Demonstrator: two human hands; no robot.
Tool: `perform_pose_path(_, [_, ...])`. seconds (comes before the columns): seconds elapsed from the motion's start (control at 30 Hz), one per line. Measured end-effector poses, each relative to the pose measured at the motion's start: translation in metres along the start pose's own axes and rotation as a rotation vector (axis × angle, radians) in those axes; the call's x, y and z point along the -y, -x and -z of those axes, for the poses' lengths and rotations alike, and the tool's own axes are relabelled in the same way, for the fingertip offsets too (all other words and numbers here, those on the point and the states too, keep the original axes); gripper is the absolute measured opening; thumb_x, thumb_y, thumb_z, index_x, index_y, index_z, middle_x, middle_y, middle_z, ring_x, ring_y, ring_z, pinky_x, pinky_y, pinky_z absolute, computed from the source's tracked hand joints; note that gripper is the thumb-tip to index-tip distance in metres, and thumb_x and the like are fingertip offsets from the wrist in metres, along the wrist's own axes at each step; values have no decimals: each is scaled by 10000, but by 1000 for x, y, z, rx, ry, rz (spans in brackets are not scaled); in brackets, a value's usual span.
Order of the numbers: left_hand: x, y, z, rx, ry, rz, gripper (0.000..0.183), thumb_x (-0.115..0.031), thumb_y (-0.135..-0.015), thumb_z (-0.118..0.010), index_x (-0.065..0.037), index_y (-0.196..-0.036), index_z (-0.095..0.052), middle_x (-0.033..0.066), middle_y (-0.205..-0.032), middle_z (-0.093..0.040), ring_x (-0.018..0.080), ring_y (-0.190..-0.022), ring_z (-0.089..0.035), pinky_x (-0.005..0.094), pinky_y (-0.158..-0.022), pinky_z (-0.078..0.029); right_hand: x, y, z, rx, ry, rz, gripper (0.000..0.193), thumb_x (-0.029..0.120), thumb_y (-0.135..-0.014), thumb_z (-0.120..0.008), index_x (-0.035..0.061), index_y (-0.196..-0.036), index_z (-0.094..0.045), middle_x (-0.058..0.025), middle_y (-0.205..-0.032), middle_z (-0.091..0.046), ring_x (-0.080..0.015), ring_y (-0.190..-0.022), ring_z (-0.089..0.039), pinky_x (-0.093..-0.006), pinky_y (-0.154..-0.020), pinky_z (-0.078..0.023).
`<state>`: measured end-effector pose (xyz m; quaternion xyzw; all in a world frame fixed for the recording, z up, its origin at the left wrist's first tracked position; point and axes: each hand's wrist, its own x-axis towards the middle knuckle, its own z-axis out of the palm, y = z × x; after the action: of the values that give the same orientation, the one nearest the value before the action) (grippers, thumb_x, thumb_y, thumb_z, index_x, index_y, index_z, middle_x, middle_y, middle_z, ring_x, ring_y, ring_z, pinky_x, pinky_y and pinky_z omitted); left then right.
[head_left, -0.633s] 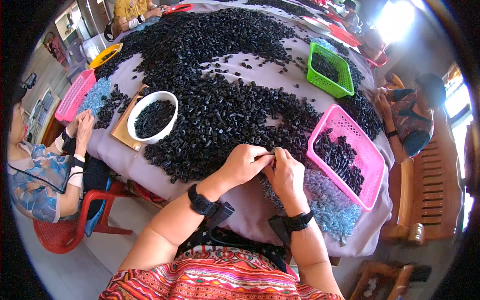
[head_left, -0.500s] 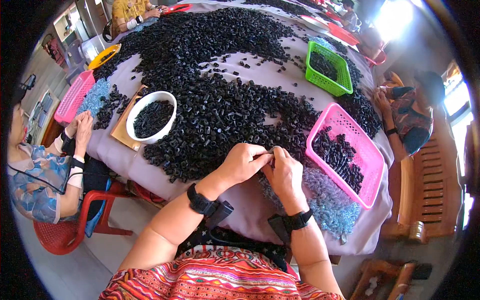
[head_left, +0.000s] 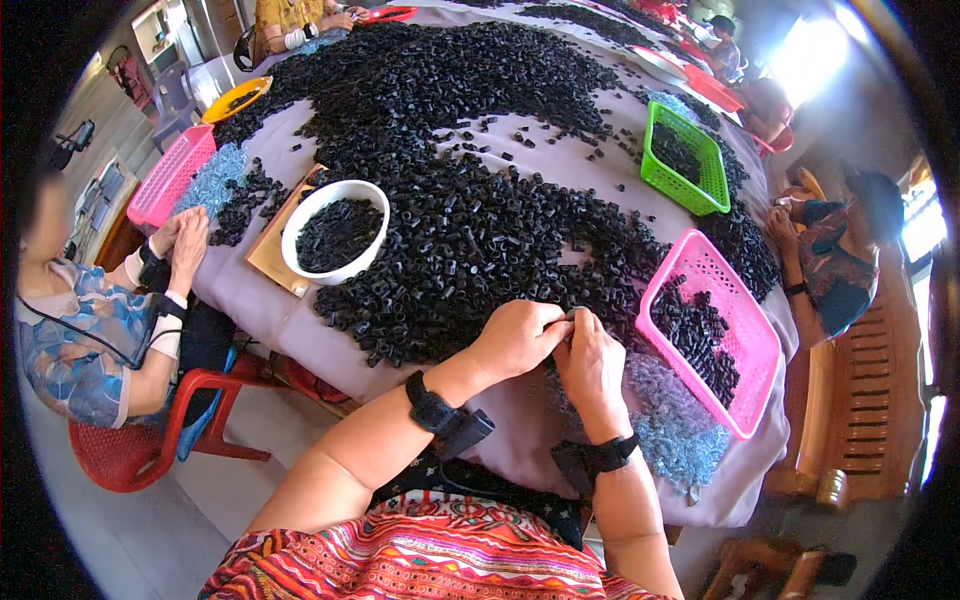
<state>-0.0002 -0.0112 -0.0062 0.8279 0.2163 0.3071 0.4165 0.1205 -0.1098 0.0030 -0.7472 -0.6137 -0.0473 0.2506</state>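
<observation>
My left hand [head_left: 520, 338] and my right hand [head_left: 592, 368] meet at the near edge of a heap of short black tube-like plastic pieces [head_left: 470, 240]. Both hands are closed, fingertips pinched together around a small dark greyish piece [head_left: 571, 314]. Fingers cover most of it, so its exact kind is hidden. Beside my right hand lies a pile of small clear bluish plastic pieces [head_left: 680, 425]. A pink basket [head_left: 752, 340], partly filled with black pieces, stands just to the right and partly over that pile.
Left of the heap, a white bowl [head_left: 380, 240] of black pieces sits by a wooden board [head_left: 262, 258]. A green basket [head_left: 718, 165] stands farther right, another pink basket [head_left: 165, 185] far left. Co-workers sit around the cloth-covered table [head_left: 480, 410]. A red chair [head_left: 120, 450] stands lower left.
The whole view has shifted, so everything appears slightly farther right and lower. My hands stay pinched together at the same part of the heap, with only slight finger movement.
</observation>
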Motion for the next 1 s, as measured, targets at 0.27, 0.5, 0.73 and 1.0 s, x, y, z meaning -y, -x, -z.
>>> perform_pose_path(0.27, [1, 1, 2, 39, 0, 3, 228, -231, -966, -589, -25, -889, -647, 225, -780, -640, 425, -723, -626, 481, -624, -475, 3, -1, 6, -15, -164, -49, 260, 99, -819, -708, 46, -1014, -545, -174, -922, -621, -403, -806, -648, -454, -663, -535])
perform_pose_path(0.5, [-3, 0, 4, 42, 20, 2, 213, -208, -957, -604, -13, -883, -650, 225, -756, -635, 421, -699, -622, 467, -610, -476, 7, -2, 14, 12, -147, -70, 294, 122, -805, -740, 53, -1026, -559, -155, -907, -614, -380, -793, -653, -445, -656, -535])
perform_pose_path(0.73, [-2, -1, 2, 4, -6, 1, 210, -185, -944, -610, -11, -835, -649, 222, -734, -620, 413, -673, -615, 460, -582, -461, 3, -2, 11, 19, -120, -41, 255, 81, -793, -712, 30, -1003, -578, -174, -897, -618, -401, -781, -645, -446, -647, -525])
perform_pose_path(1.0, [-6, -1, -1, 2, 21, 22, 195, -162, -961, -610, 16, -899, -661, 230, -800, -640, 407, -716, -637, 415, -613, -479, -6, -1, 6, -26, -82, 29, 313, 131, -777, -751, 42, -1006, -558, -140, -857, -618, -348, -717, -658, -425, -604, -533])
